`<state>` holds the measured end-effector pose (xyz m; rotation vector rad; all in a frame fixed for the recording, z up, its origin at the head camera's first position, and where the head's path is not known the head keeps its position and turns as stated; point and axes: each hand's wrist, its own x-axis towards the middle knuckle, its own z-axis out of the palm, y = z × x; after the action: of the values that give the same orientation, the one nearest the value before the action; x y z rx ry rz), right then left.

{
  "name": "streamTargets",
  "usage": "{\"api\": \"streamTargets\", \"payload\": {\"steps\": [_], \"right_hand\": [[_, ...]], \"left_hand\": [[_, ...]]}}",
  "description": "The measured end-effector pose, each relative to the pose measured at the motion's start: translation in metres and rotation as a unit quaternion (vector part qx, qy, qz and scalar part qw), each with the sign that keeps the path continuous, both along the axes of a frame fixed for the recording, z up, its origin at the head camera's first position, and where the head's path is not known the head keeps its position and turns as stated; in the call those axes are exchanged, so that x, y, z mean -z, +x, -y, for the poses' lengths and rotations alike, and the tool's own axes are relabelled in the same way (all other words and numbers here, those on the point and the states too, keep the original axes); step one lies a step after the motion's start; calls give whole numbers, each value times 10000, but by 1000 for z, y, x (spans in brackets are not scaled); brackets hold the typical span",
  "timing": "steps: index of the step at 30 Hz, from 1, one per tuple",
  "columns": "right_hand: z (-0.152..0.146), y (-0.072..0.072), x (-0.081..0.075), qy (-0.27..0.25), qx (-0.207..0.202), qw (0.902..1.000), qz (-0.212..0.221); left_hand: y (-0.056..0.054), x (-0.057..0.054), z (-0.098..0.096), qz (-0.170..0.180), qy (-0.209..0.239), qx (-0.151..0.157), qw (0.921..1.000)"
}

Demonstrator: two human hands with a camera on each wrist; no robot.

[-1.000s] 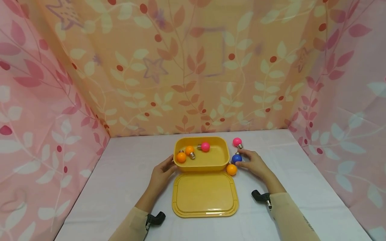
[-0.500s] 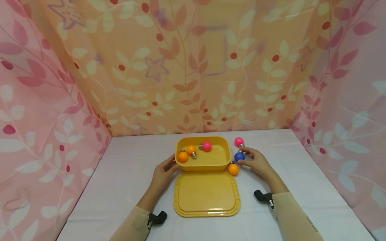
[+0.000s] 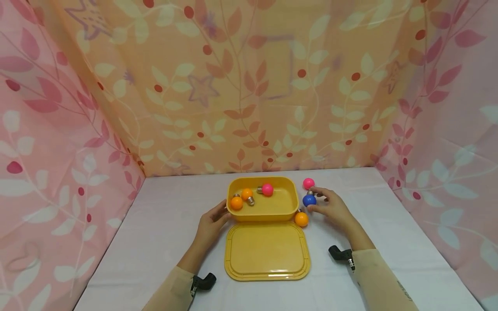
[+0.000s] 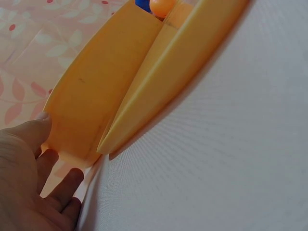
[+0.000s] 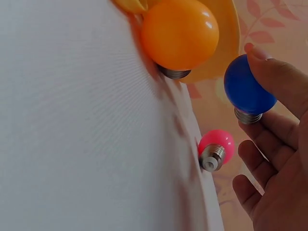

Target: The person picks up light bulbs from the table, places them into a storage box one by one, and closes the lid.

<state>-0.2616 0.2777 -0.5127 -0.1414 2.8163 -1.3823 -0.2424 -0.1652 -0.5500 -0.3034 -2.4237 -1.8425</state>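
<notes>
Over white cloth [image 3: 163,224], right fingers [image 5: 273,140] pinch a blue bulb [image 5: 243,89] between them; loose left fingers [image 4: 66,189] touch a yellow box [image 4: 96,86].

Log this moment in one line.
right hand: pinches blue light bulb | left hand: touches yellow box | inside: two orange light bulbs, pink light bulb

Left hand [image 4: 24,175], fingers loosely bent, rests at the end of a yellow box [image 4: 96,91]; yellow lid [image 4: 175,55] alongside on white cloth [image 4: 216,144], orange bulb [image 4: 161,6] beyond.

Soft, dim light leaves the blue bulb [image 5: 243,89] dull and a white glare on the yellow lid [image 3: 267,250].
</notes>
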Motion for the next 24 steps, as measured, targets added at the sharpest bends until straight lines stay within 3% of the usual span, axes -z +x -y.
{"api": "streamTargets", "payload": {"steps": [16,24], "right_hand": [[16,5,-38,-27,-266,9976,-634],[31,-2,-57,191,-381,9980,-456]], "left_hand": [[1,-1,-2,211,-5,29,9998],[-1,0,1,58,69,37,10000]]}}
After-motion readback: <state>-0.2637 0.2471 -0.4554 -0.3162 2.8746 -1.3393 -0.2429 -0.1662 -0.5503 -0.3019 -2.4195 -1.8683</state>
